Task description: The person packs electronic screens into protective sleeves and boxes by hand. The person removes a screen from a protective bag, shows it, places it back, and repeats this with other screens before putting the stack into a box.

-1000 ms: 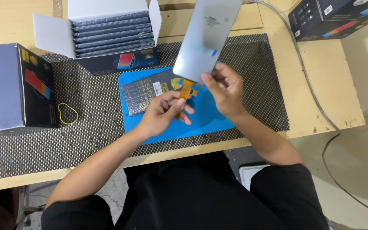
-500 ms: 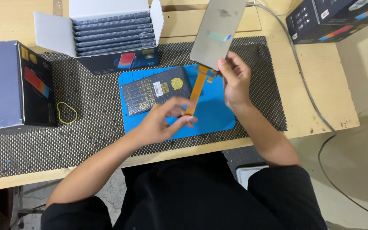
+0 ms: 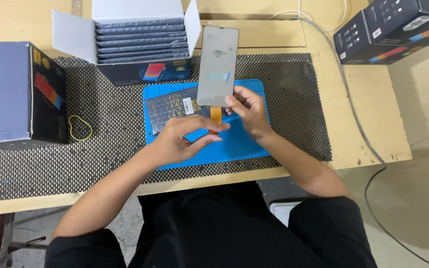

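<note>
One head-worn camera looks steeply down from above the seated person, close over the wooden table (image 3: 368, 99); blue mat (image 3: 244, 146) sits center frame, lap fills the bottom edge, floor at right.

Bare blue mat (image 3: 244, 144) lies open in front of the right hand (image 3: 249, 111), and the mesh liner (image 3: 294, 99) to its right is free up to the cable (image 3: 353, 114). Behind, the open box of sleeves (image 3: 142, 47) blocks the far edge. Leftward, a tall blue box (image 3: 18, 92) and a yellow rubber band (image 3: 79, 128) stand beyond the left hand (image 3: 179, 139).
</note>
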